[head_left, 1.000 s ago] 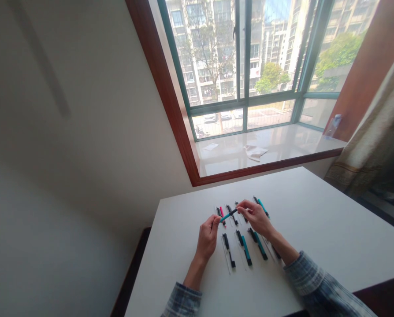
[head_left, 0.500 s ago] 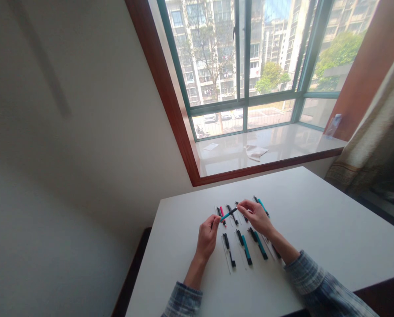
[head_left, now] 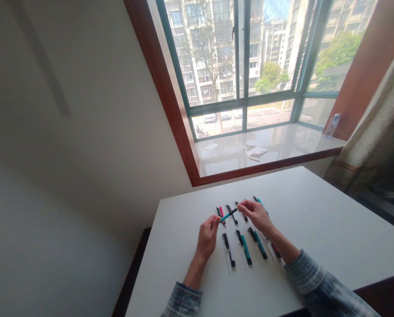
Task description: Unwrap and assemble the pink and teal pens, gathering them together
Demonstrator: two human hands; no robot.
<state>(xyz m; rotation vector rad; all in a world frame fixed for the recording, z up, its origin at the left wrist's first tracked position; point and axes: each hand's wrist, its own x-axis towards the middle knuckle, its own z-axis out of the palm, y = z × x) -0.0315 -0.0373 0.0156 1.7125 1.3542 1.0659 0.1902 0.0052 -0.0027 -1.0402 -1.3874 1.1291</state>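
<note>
A teal and black pen (head_left: 229, 215) is held slantwise above the table between my two hands. My left hand (head_left: 209, 232) is closed on its teal end. My right hand (head_left: 254, 215) pinches at the black end, where a small light tip shows by the fingertips; I cannot tell whether the tip is separate. Below lie two rows of pen parts. In the near row are a black pen (head_left: 228, 251), a teal and black pen (head_left: 246, 249) and another teal one (head_left: 261, 246), with thin white refills (head_left: 225, 253) beside them. My right hand and forearm partly cover others.
The parts lie on a white table (head_left: 177, 246). A red and black pen (head_left: 221, 212) is in the far row. Behind are a windowsill (head_left: 226, 160) with a crumpled cloth (head_left: 255, 152) and a clear bottle (head_left: 332, 125). A curtain (head_left: 358, 149) hangs at right, a wall stands left.
Almost nothing differs. Both hands keep their hold on the pen, and the view has shifted very slightly.
</note>
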